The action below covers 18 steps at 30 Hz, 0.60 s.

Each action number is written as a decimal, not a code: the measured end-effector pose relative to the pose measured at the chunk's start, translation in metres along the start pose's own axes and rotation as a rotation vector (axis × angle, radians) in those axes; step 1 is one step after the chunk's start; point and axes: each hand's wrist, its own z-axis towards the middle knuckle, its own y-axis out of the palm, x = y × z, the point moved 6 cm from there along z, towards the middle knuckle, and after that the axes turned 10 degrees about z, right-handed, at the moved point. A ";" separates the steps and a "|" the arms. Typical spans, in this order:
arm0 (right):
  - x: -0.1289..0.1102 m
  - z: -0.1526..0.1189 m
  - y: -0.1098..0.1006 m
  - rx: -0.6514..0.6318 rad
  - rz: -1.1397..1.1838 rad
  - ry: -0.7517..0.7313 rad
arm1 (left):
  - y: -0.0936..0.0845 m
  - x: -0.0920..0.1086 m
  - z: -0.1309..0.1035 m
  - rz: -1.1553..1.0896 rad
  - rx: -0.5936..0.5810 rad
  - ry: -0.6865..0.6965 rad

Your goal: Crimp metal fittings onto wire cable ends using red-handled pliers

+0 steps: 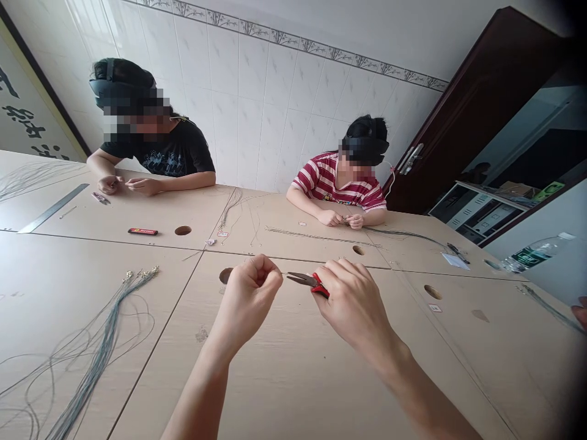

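My right hand (351, 299) is wrapped round the red handles of a pair of pliers (300, 279), whose dark jaws point left. Facing it, my left hand (251, 290) is closed in a pinch. A short bit of thin wire (284, 273) shows between my left fingertips and the tip of the jaws; the rest is hidden in the fingers. Both hands are just above the middle of the table (293, 379). To the left lies a bundle of grey-green cords (107, 336) with small metal pieces (142, 273) at its far end.
Across the table sit two people, one in a black shirt (178, 150), one in a striped shirt (321, 177). A steel ruler (54, 208), a red-and-black box cutter (142, 231), more cords (321, 237) and a bottle (534, 252) lie about. Round holes (183, 230) pierce the tabletop.
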 end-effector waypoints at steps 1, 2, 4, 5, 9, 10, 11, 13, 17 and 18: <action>0.001 0.000 0.000 -0.005 0.001 0.007 | 0.000 0.002 0.000 0.008 0.009 0.011; 0.001 0.000 0.001 -0.009 0.003 0.014 | 0.000 0.003 0.000 0.020 0.017 0.023; 0.002 0.000 0.001 -0.007 0.006 0.025 | 0.000 0.007 -0.001 0.054 0.033 0.052; 0.002 0.000 0.001 -0.001 0.007 0.028 | 0.000 0.009 -0.002 0.074 0.044 0.070; 0.002 -0.001 -0.003 0.032 0.013 0.032 | 0.001 0.015 -0.004 0.148 0.093 0.142; 0.002 -0.002 -0.004 0.038 0.016 0.035 | 0.001 0.015 -0.005 0.162 0.102 0.155; 0.002 -0.003 -0.005 0.041 0.019 0.039 | 0.001 0.016 -0.005 0.175 0.109 0.167; 0.003 -0.004 -0.006 0.043 0.026 0.048 | 0.000 0.016 -0.005 0.202 0.141 0.191; 0.002 -0.004 -0.007 0.033 0.046 0.057 | -0.002 0.019 -0.006 0.260 0.198 0.261; 0.002 -0.004 -0.006 0.030 0.052 0.061 | -0.001 0.019 -0.007 0.274 0.203 0.278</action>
